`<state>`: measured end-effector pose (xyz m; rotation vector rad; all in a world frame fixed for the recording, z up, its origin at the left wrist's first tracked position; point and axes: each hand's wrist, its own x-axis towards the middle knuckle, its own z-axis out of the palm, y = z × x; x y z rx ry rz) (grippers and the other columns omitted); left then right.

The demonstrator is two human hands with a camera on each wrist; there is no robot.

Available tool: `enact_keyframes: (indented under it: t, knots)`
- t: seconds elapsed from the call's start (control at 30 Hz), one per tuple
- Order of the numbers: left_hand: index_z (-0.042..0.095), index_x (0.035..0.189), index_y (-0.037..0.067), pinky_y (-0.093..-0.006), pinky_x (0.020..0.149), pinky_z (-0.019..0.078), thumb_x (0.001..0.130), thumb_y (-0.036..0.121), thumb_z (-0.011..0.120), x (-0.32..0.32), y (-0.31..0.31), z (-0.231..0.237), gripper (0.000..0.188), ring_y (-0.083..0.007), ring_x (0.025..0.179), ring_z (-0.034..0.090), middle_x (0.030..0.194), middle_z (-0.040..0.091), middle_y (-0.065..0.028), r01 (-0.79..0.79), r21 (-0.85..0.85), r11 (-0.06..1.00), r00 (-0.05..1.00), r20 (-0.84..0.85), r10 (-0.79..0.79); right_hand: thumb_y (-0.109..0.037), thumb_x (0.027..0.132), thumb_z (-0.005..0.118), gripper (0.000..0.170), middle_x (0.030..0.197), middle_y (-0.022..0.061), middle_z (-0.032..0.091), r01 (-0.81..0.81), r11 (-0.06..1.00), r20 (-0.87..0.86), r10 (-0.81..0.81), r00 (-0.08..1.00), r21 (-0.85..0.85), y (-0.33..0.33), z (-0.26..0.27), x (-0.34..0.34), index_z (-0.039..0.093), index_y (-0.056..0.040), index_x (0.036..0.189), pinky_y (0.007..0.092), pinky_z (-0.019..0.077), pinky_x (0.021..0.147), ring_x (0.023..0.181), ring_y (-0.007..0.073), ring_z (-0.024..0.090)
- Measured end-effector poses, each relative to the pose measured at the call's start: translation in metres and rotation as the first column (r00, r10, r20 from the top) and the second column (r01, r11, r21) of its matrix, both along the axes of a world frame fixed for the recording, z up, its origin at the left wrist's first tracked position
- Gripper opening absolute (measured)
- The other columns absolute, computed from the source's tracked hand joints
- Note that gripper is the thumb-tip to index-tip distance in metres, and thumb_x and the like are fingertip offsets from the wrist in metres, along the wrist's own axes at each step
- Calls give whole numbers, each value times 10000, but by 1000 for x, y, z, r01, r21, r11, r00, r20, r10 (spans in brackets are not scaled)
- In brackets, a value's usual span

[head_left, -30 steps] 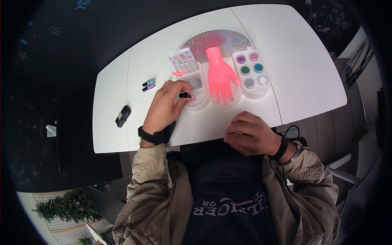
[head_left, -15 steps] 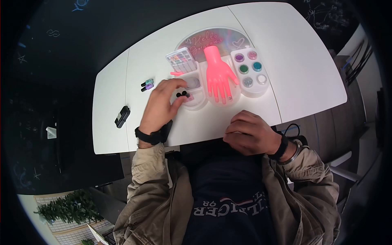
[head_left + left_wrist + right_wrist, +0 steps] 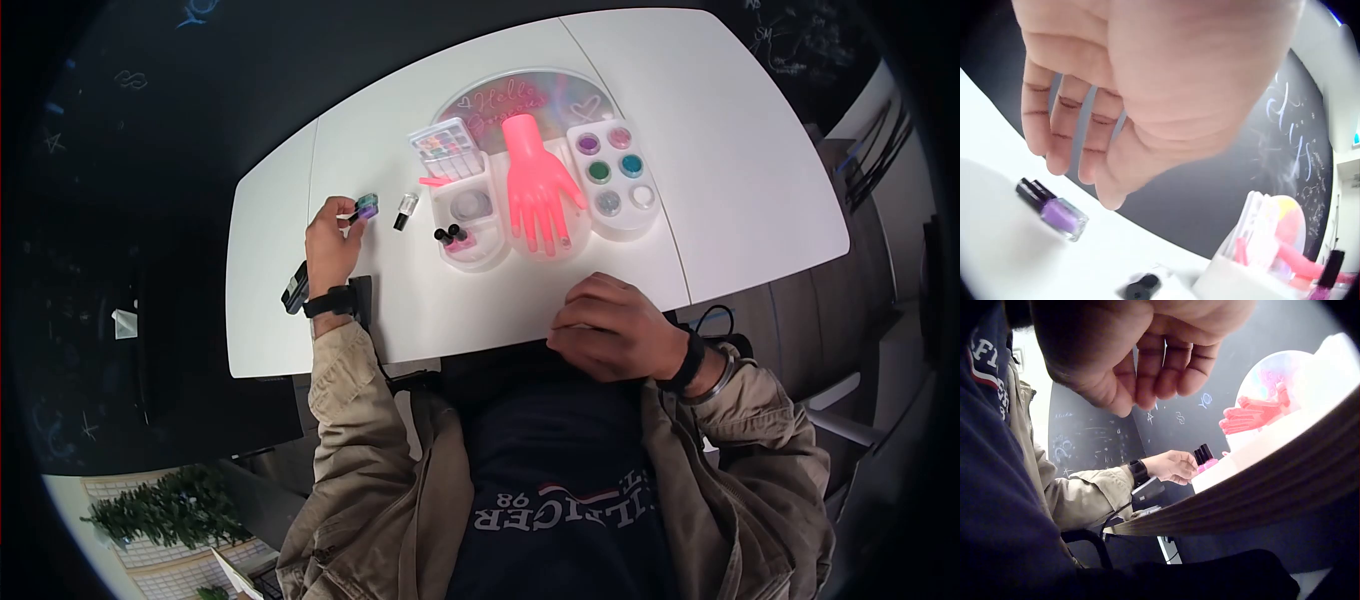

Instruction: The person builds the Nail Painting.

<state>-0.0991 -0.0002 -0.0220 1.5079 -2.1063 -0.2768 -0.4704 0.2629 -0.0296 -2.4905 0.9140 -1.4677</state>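
Note:
My left hand [image 3: 332, 243] is over the left part of the table, fingers bent and nothing between them. Close to its fingertips lie a purple nail polish bottle [image 3: 1061, 217] and a teal nail polish bottle [image 3: 367, 199], both with black caps. In the left wrist view a gap shows between the fingertips and these bottles. A clear nail polish bottle [image 3: 407, 205] lies a little to the right. Two pink nail polish bottles [image 3: 460, 243] stand in the white station's left compartment. My right hand [image 3: 612, 325], loosely curled and holding nothing, is at the table's front edge.
A pink practice hand [image 3: 540, 188] occupies the middle of the white station, before a "Hello Gorgeous" backboard [image 3: 470, 110]. Glitter pots [image 3: 600, 172] fill its right side; a clear case [image 3: 447, 150] leans at its left. A black device [image 3: 295, 290] lies beside the left wrist.
My left hand has left the station's left compartment, where the pink bottles now stand, and moved left to the purple and teal bottles. The clear bottle is uncovered. My right hand stays put.

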Motion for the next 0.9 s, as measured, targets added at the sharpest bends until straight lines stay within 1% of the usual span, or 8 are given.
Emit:
enact_keyframes:
  t: [0.1, 0.3, 0.5, 0.6, 0.7, 0.8, 0.83, 0.9]
  knots:
    - [752, 1232, 42, -437, 819, 636, 930, 89, 870, 7, -5, -16, 328, -295, 892, 793, 1134, 820, -147, -27, -60, 998, 992, 123, 34, -20, 808, 882, 221, 1026, 28, 697, 8, 1000, -7, -8, 1000, 0, 0, 0, 0, 779, -80, 993, 391, 583, 803, 946, 246, 693]
    - [808, 1180, 57, -488, 859, 638, 928, 143, 869, 10, -13, -27, 274, -373, 970, 807, 1120, 828, -149, -71, -64, 995, 983, 165, 81, -14, 803, 878, 225, 1027, 27, 698, 5, 1000, -6, -5, 1000, 4, 1, 1, -1, 780, -80, 995, 393, 584, 809, 947, 248, 695]
    - [820, 1144, 72, -513, 842, 639, 936, 214, 856, 12, -10, -31, 254, -396, 934, 812, 1055, 837, -136, -71, -42, 997, 974, 212, 79, -17, 796, 885, 235, 1023, 28, 697, 7, 1000, -1, -7, 1000, -1, 1, 1, -1, 781, -78, 997, 393, 585, 811, 943, 250, 694]
    - [816, 1128, 64, -494, 816, 641, 929, 170, 864, 6, -5, -22, 231, -374, 883, 810, 1016, 835, -132, -86, 19, 996, 978, 193, 80, -20, 796, 886, 234, 1019, 26, 694, 4, 1000, -2, -4, 1000, 1, 1, 1, 0, 781, -79, 997, 392, 583, 808, 939, 248, 692]
    - [812, 1099, 48, -428, 777, 636, 918, 76, 873, -6, 4, -6, 194, -298, 827, 799, 995, 822, -122, -54, -88, 995, 989, 131, 65, -20, 797, 886, 233, 1017, 24, 691, 2, 1000, -4, -2, 1000, 6, 1, 2, -1, 780, -81, 996, 392, 581, 805, 935, 247, 690]
    - [809, 1075, 30, -355, 743, 614, 898, -7, 880, -21, 16, 20, 195, -216, 781, 758, 979, 801, -108, 37, -127, 991, 998, -46, -43, -20, 798, 885, 232, 1017, 23, 688, 3, 1000, -4, -3, 1000, 4, 1, 1, 0, 778, -82, 995, 393, 579, 802, 934, 247, 688]
    - [814, 1080, 24, -307, 742, 596, 900, -22, 889, -27, 23, 30, 201, -165, 766, 721, 972, 783, -83, 70, -146, 987, 995, -55, -79, -20, 798, 885, 232, 1018, 23, 688, 5, 1000, -6, -5, 1000, 3, 1, 1, 0, 777, -83, 995, 394, 579, 802, 934, 247, 688]
    - [806, 1106, 7, -290, 787, 590, 929, -33, 875, -35, 32, 44, 193, -123, 812, 684, 1013, 778, -53, 148, -143, 979, 972, -159, -171, -21, 798, 885, 234, 1018, 23, 687, 8, 1000, -9, -8, 1000, 0, 1, 1, 0, 776, -84, 996, 395, 579, 802, 936, 247, 686]
